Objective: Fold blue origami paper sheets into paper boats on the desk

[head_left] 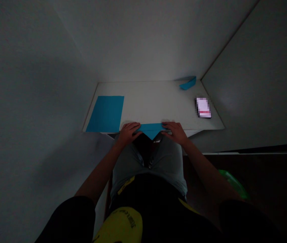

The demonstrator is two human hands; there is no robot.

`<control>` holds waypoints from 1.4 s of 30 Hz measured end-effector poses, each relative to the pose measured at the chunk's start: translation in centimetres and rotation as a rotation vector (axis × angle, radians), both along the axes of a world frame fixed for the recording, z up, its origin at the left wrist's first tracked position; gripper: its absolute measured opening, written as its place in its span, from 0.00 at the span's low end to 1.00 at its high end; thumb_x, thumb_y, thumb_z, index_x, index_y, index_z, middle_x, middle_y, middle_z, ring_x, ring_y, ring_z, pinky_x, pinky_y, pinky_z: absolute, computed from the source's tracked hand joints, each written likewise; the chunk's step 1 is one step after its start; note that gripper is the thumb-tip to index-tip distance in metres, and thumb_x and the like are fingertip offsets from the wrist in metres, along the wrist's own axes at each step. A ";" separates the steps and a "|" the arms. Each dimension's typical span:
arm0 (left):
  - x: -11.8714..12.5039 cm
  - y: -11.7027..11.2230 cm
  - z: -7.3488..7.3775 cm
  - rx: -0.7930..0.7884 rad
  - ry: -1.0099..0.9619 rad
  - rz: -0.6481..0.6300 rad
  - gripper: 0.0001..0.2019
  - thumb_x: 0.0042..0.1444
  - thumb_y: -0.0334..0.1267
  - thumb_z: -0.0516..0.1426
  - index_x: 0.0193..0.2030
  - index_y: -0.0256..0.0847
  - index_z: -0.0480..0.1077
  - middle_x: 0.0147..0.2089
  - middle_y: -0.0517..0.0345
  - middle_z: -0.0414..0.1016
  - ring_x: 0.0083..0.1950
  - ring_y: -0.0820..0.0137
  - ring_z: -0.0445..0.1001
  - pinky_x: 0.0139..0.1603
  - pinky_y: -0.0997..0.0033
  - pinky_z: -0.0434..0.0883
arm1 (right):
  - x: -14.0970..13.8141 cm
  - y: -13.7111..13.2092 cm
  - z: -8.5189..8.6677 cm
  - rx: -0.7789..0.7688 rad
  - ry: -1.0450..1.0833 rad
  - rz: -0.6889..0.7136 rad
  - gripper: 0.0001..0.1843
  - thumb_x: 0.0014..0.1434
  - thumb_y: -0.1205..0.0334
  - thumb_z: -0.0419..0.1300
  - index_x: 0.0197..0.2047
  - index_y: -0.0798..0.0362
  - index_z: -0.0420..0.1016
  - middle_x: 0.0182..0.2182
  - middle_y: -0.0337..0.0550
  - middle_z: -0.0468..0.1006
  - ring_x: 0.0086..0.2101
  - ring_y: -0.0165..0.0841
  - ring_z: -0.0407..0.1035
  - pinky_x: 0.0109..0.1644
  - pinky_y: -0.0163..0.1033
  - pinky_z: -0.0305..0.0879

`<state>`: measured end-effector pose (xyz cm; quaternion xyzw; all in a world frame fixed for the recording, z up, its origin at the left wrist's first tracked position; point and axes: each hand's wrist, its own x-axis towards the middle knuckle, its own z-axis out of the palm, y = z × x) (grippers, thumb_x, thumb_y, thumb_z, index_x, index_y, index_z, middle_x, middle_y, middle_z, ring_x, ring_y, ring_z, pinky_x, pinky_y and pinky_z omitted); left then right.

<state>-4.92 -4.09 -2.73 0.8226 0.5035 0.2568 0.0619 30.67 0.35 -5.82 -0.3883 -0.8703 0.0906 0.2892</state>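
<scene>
A folded piece of blue paper [151, 130] lies at the front edge of the white table, a long strip along its top and a triangular point hanging over the edge towards me. My left hand [129, 132] pinches its left end, thumb below and fingers on top. At the opposite end my right hand [176, 132] grips the paper the same way. Left of my left hand a flat blue sheet [105, 114] rests on the table. In the back right corner sits a folded blue paper boat [188, 83].
The narrow white table [156, 101] stands against walls at the back, left and right. A phone [203, 107] with a lit, blurred-out screen lies on its right side. Below right, a green object [233, 182] shows on the dark floor.
</scene>
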 end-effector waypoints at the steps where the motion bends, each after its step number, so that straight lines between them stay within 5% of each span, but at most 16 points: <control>1: -0.1 -0.2 -0.2 0.001 -0.002 0.000 0.19 0.68 0.43 0.65 0.64 0.50 0.78 0.67 0.50 0.80 0.70 0.54 0.74 0.72 0.46 0.68 | -0.2 -0.2 -0.1 0.003 0.002 -0.016 0.17 0.72 0.49 0.63 0.60 0.44 0.79 0.63 0.51 0.80 0.60 0.53 0.74 0.59 0.58 0.65; 8: 0.2 0.3 0.2 -0.059 -0.114 0.053 0.08 0.70 0.39 0.62 0.52 0.46 0.82 0.55 0.51 0.86 0.60 0.57 0.81 0.65 0.50 0.73 | -0.6 0.2 0.0 -0.063 0.078 -0.037 0.09 0.73 0.53 0.60 0.50 0.45 0.80 0.52 0.48 0.86 0.53 0.49 0.76 0.57 0.55 0.64; 18: 2.5 6.5 1.0 -0.270 -0.687 0.193 0.16 0.65 0.42 0.65 0.54 0.45 0.66 0.40 0.60 0.80 0.37 0.70 0.82 0.43 0.69 0.77 | -2.1 6.3 1.4 -0.238 0.517 -0.201 0.19 0.67 0.41 0.62 0.48 0.46 0.74 0.36 0.42 0.81 0.34 0.38 0.73 0.40 0.43 0.71; 24: 2.3 6.7 0.7 -0.241 -0.538 0.209 0.05 0.65 0.35 0.63 0.47 0.42 0.76 0.44 0.55 0.83 0.41 0.68 0.82 0.48 0.65 0.79 | -2.4 7.3 -0.1 -0.224 0.415 -0.155 0.16 0.68 0.47 0.60 0.48 0.48 0.79 0.39 0.47 0.83 0.34 0.39 0.73 0.43 0.46 0.73; 29: 1.8 6.5 0.6 -0.200 -0.391 0.139 0.10 0.61 0.36 0.69 0.49 0.41 0.81 0.51 0.51 0.83 0.48 0.65 0.82 0.56 0.61 0.80 | -1.6 6.5 -0.2 -0.177 0.330 -0.073 0.17 0.66 0.50 0.64 0.54 0.48 0.82 0.46 0.51 0.83 0.43 0.44 0.77 0.50 0.50 0.75; 32: 1.8 6.4 0.5 -0.191 -0.385 0.151 0.11 0.61 0.37 0.70 0.50 0.41 0.81 0.51 0.51 0.83 0.48 0.65 0.82 0.55 0.61 0.80 | -1.4 6.4 0.0 -0.167 0.313 -0.053 0.19 0.65 0.48 0.66 0.55 0.47 0.82 0.49 0.52 0.83 0.47 0.46 0.78 0.54 0.53 0.75; 37: 2.0 6.2 0.8 -0.156 -0.411 0.176 0.09 0.66 0.42 0.67 0.48 0.41 0.81 0.50 0.50 0.84 0.47 0.64 0.82 0.54 0.62 0.80 | -1.7 6.3 0.1 -0.198 0.336 -0.094 0.19 0.68 0.45 0.65 0.53 0.48 0.84 0.44 0.51 0.83 0.40 0.43 0.78 0.49 0.51 0.76; 42: 2.4 6.0 1.1 -0.163 -0.472 0.238 0.08 0.66 0.43 0.67 0.45 0.42 0.81 0.41 0.55 0.85 0.40 0.66 0.81 0.45 0.66 0.77 | -1.8 6.1 0.3 -0.223 0.382 -0.096 0.27 0.64 0.34 0.67 0.52 0.48 0.85 0.46 0.52 0.84 0.41 0.43 0.78 0.49 0.50 0.77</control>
